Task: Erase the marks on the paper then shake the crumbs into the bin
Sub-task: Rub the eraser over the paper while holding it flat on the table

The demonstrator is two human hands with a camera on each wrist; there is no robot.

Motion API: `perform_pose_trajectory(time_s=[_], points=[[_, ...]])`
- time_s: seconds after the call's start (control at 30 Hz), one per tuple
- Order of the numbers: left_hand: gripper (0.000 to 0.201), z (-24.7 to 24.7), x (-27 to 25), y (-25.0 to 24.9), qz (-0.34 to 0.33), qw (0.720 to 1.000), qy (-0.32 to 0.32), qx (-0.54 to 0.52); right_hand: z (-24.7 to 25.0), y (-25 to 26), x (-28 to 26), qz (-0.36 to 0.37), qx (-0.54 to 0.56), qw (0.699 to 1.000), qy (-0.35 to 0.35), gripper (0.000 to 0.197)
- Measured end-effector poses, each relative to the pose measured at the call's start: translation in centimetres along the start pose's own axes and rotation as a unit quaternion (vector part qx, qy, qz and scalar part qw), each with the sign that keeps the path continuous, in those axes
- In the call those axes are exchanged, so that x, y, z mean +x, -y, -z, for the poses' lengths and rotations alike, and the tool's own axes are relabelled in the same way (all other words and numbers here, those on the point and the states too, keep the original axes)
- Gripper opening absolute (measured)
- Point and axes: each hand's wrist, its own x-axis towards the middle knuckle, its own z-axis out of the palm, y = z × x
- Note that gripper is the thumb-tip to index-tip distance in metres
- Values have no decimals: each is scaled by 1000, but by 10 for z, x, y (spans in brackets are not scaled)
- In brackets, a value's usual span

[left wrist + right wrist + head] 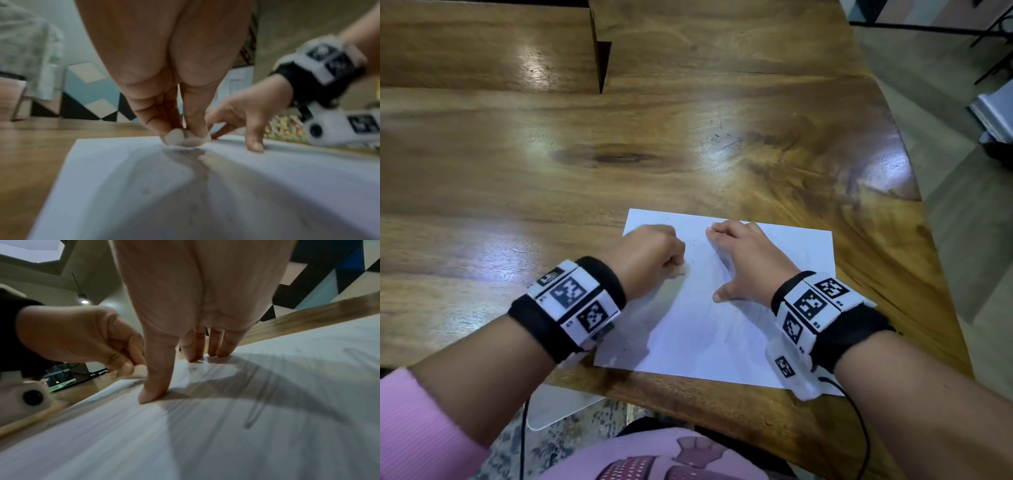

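A broad table [619, 147] of glossy, knotted wood with a curved right edge fills the head view; a raised wooden box-like block [489, 44] of the same grain sits at its far left. Near the person's edge lies a flat rectangular sheet of white paper [722, 329], smooth and matte, with faint grey pencil smudges and a scatter of tiny dark crumbs [693, 245] on its far half between the two hands.

The right hand [748, 262] is spread on the paper, fingers [153, 386] straight and apart, the tips pressing the sheet flat. The left hand [654, 253] is bunched just beside it; its thumb and fingers [156, 120] are curled together and clamp a small, rounded, off-white eraser [185, 139], whose grubby underside touches the paper over a smeared grey patch. Both wrists wear black fabric bands [541, 318] carrying blocky white plastic housings printed with black-and-white square codes. Pink ribbed sleeves [417, 428] cover the upper arms. No bin can be made out in any view.
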Motion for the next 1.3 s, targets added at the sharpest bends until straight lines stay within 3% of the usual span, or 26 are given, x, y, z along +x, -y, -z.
perform_pose_trajectory(time_s=[0.07, 0.23, 0.43, 0.6, 0.63, 0.77, 0.87, 0.93, 1.0, 1.17, 1.23, 1.3], points=[[8, -7, -11, 1, -20, 1000, 8, 1, 0, 0, 0, -2, 4, 1000, 1, 102], [13, -18, -57, 4, -46, 993, 104, -27, 0, 0, 0, -2, 9, 1000, 0, 101], [8, -10, -7, -1, -11, 1000, 12, -19, -1, -1, 0, 1, 9, 1000, -2, 101], [11, -21, -53, -8, -68, 986, 150, -27, 0, -1, 0, 2, 6, 1000, 2, 101], [9, -18, -48, -7, -64, 986, 152, -25, 0, -1, 0, 3, 5, 1000, 3, 101], [6, -10, -3, -8, -16, 999, 46, 3, 0, 0, -1, 3, 5, 1000, 0, 100], [8, -17, -18, -10, -58, 996, 73, 6, 0, 0, -1, 2, 5, 1000, 1, 99], [11, -24, -47, -11, -109, 985, 131, 10, 0, 0, -1, 0, 5, 1000, 1, 99], [11, -24, -61, -9, -109, 978, 178, 6, 0, 1, -2, -2, 4, 1000, 3, 99], [11, -9, -22, -1, -23, 998, 53, -3, 1, 2, -2, 0, 0, 1000, 1, 99], [13, -12, -27, -4, -33, 997, 66, 11, 1, 2, -2, 0, -3, 1000, 1, 98], [13, -19, -49, -6, -67, 990, 124, 26, 2, 2, -3, -4, -1, 1000, 4, 98]])
